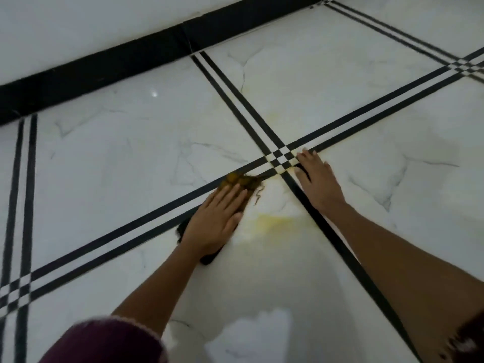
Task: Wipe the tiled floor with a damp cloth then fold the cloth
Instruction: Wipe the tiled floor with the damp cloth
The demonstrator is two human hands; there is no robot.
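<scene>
A dark cloth with a mustard-yellow, frayed far end (239, 180) lies flat on the white marble-patterned tiled floor (117, 158), a little left of the frame's centre, across a pair of black inlay stripes (146, 221). The person's left hand (217, 218) rests palm down on top of it, fingers (230, 192) stretched out straight and close together, pressing rather than clutching. The yellow end shows just beyond the fingertips, with loose threads trailing to the right; a dark edge of the cloth shows at the left of the wrist and below the heel of the hand. Most of the cloth is covered by the hand, so its full shape cannot be made out.

Just right of the cloth a faint yellowish smear (272, 222) marks the tile. The right hand (317, 179) lies flat on the floor, well apart from the cloth, fingers spread and empty, its fingertips touching the small checkered crossing (282, 158) where the stripe pairs meet; the thumb side is partly in shadow.

A maroon sleeve (110, 341) is blurred at the lower left, and the right forearm is cut off by the frame's right edge. A black skirting band (104, 66) runs along the wall in the upper left.
</scene>
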